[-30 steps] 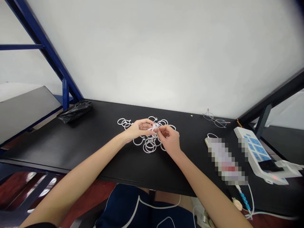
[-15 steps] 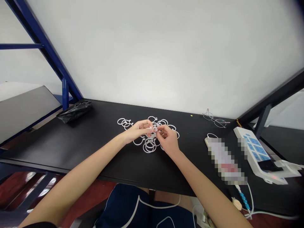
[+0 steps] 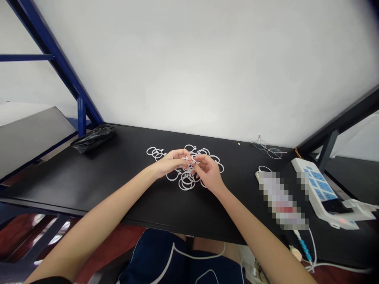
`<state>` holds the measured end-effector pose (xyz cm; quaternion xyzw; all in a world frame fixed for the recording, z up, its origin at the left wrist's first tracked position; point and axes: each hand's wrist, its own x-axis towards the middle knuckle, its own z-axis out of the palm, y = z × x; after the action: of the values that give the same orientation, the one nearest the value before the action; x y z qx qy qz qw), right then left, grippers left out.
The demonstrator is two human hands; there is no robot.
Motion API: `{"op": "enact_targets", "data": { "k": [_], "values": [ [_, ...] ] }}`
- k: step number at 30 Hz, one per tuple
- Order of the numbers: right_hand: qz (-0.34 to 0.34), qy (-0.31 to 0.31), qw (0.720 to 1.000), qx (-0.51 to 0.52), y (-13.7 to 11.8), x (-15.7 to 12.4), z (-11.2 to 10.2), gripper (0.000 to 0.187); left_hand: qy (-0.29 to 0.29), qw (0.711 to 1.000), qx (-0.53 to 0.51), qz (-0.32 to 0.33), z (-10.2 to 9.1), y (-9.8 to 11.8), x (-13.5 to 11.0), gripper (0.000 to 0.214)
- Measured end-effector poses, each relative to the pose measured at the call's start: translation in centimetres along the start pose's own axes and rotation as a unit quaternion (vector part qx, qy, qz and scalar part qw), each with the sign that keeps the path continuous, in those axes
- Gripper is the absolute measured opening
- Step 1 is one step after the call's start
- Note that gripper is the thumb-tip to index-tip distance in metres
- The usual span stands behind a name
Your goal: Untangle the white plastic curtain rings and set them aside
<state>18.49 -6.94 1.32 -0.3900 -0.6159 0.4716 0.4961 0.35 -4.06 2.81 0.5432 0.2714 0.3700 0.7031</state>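
Several white curtain rings (image 3: 186,182), each an open hoop with small eyelets, lie in a loose pile on the black desk (image 3: 142,205). Above the pile, my left hand (image 3: 171,162) pinches one white ring between thumb and fingers. My right hand (image 3: 209,171) comes in from the other side, its thumb and forefinger closed on the same small white piece. The fingertips of both hands almost meet there. The fingers hide most of the held ring, and the hands cover part of the pile.
A crumpled black plastic bag (image 3: 93,139) lies at the far left. On the right are eyeglasses (image 3: 274,153), a blurred-out phone (image 3: 281,201) with a charging cable, and a white power strip (image 3: 318,185). A white wall (image 3: 189,71) stands behind the desk.
Both hands stay almost in place. The right fingers have shifted slightly around the held ring, with the thumb a little lower. The pile looks the same.
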Motion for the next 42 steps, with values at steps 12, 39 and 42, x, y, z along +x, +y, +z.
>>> {"op": "enact_targets", "data": {
  "k": [12, 39, 42],
  "values": [
    [0.019, 0.042, 0.998, 0.032, -0.4, 0.1, 0.0, 0.029, 0.017, 1.0, 0.001, 0.001, -0.2, -0.2, 0.1, 0.016],
    [-0.046, 0.139, 0.969, -0.198, -0.2, 0.1, -0.8, 0.026, 0.158, 0.978, 0.124, 0.063, 0.3, -0.2, 0.3, 0.028],
    [0.006, 0.056, 0.996, -0.066, -0.6, -0.1, -0.3, 0.035, 0.12, 0.983, 0.128, 0.057, 0.8, -0.5, 0.2, 0.028]
  ]
}}
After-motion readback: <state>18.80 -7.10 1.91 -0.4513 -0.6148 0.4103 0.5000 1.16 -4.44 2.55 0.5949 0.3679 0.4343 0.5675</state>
